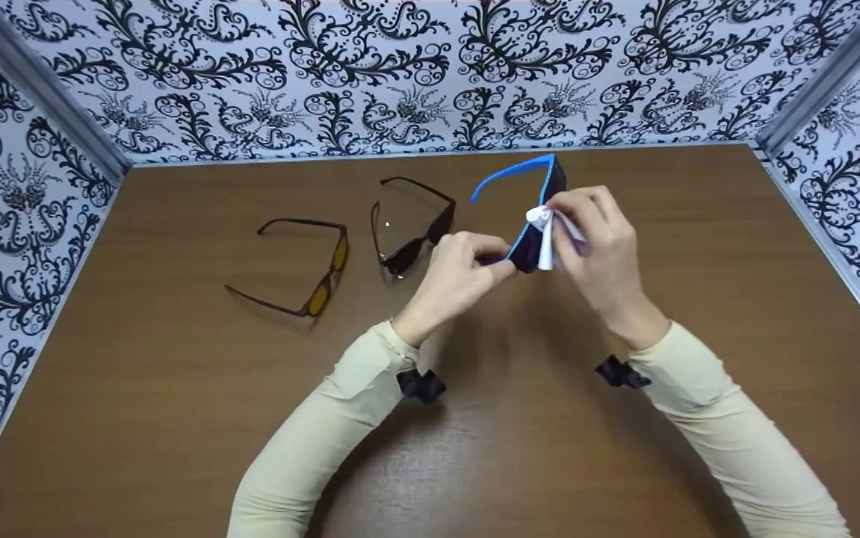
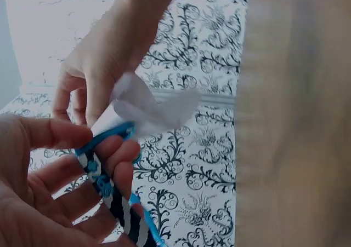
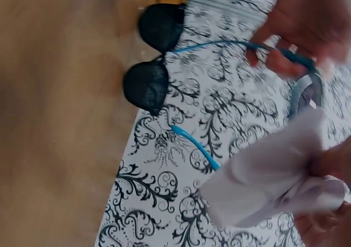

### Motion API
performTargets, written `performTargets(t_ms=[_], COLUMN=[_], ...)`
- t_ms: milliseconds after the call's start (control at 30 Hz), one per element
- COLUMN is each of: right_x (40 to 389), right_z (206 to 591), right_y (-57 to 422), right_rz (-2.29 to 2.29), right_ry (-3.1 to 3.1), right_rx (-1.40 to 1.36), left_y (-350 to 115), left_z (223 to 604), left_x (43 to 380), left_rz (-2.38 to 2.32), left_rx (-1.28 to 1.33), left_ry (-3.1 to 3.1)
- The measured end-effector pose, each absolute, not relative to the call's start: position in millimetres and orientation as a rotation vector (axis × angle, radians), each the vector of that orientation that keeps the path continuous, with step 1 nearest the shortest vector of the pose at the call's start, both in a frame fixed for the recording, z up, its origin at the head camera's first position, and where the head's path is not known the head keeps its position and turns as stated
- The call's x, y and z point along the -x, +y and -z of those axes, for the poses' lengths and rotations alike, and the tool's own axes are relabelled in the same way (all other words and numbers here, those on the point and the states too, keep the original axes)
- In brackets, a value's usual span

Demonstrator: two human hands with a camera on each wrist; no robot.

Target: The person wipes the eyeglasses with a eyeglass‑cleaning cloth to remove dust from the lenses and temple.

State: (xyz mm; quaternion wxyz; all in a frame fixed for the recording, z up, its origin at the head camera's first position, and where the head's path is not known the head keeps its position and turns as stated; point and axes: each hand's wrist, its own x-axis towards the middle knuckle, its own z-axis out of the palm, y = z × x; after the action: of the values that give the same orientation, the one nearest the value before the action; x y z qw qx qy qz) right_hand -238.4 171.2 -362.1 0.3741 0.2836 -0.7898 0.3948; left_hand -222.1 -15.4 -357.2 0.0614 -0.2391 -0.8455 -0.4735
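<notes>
Blue-framed sunglasses (image 1: 548, 179) with dark lenses are held up above the table. My left hand (image 1: 463, 273) grips them at the near end, by the hinge and temple; in the left wrist view the temple (image 2: 104, 184) shows a dark, white and blue pattern. A white cloth (image 1: 545, 232) is pinched in my right hand (image 1: 600, 250) and lies over the lens area. In the right wrist view the cloth (image 3: 263, 176) hides much of the frame, and one blue temple (image 3: 197, 148) sticks out beyond it.
Black sunglasses (image 1: 415, 243) lie unfolded on the wooden table (image 1: 175, 418), just left of my left hand. Farther left are dark-framed glasses with yellow lenses (image 1: 317, 291), also unfolded. Patterned black-and-white walls (image 1: 415, 75) enclose the table at the back and both sides.
</notes>
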Motion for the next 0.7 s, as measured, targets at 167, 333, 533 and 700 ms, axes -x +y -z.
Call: performTargets(t_ms=[167,333,533,700], right_x=[239,238,230,226], right_z=[366,370,378,381], right_y=[163,156,149,153], right_rz=[-1.064,-1.170,-1.135,-1.042], right_ry=[-1.972,-1.930,-1.849,-1.867], right_rx=[-0.795,-0.816,-0.927,-1.020], left_y=[-18,-21,-29,-40], left_z=[356,358,356,350], left_x=[220,220,222,225], left_rz=[1.529,1.561,1.590,1.668], left_rx=[0.645,0.613,0.596,0.580], left_ry=[-2.507,-2.489,-2.495,-2.460])
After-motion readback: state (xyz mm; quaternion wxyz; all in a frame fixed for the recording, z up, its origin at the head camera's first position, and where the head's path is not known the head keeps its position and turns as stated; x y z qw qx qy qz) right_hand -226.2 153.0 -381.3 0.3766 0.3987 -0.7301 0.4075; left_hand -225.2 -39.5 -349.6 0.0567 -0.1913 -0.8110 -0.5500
